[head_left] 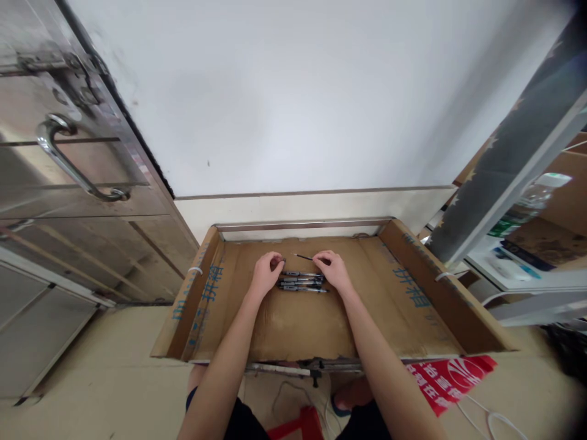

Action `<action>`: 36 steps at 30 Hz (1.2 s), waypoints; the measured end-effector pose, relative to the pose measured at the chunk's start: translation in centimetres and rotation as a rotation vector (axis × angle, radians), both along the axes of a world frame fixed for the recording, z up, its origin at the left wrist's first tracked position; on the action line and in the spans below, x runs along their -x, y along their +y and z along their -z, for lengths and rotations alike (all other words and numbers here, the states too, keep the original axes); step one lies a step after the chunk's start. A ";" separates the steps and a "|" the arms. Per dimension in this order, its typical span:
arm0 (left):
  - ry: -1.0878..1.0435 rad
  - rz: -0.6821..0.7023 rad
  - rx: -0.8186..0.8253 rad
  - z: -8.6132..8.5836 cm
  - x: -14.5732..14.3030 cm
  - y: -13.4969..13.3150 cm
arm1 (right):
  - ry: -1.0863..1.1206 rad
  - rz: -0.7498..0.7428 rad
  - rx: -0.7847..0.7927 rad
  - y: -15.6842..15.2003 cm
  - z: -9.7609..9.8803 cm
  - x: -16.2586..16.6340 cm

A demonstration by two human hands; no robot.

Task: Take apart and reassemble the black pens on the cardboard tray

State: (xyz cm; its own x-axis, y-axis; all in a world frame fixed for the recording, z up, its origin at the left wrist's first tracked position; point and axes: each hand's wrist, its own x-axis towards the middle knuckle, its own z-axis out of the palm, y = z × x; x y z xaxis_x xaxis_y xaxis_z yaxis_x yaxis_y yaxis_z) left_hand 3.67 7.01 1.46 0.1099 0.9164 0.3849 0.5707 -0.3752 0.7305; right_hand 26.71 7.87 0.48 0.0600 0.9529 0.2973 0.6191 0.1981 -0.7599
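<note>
Both my hands rest on a cardboard sheet laid over a small table. My left hand is curled shut, pinching a small part that I cannot make out. Closed around a thin dark pen refill, my right hand points its tip to the left. Between the hands, several black pens lie side by side on the cardboard.
The cardboard's side flaps fold upward, with blue print on them. A white wall stands behind, a metal door with a handle at left. A shelf with bottles at right. A red sign and cables lie on the floor.
</note>
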 end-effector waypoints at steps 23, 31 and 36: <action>-0.263 0.059 0.077 -0.9 -0.5 -0.3 | 0.090 -0.143 -0.113 -0.9 -1.7 1.2; -0.327 -0.067 0.086 -1.3 -0.1 -0.2 | 0.248 -0.093 -0.046 -0.7 -1.2 1.0; -0.361 -0.088 0.132 -1.6 -0.1 -0.2 | 0.564 -0.120 0.021 -0.6 -1.1 1.1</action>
State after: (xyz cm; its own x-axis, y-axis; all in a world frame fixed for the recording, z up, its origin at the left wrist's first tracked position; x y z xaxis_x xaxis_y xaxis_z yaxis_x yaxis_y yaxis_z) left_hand 3.72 6.80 3.02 -0.0927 0.9605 0.2624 0.2940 -0.2254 0.9289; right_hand 25.66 7.31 1.62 0.0945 0.9683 0.2313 0.0912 0.2230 -0.9705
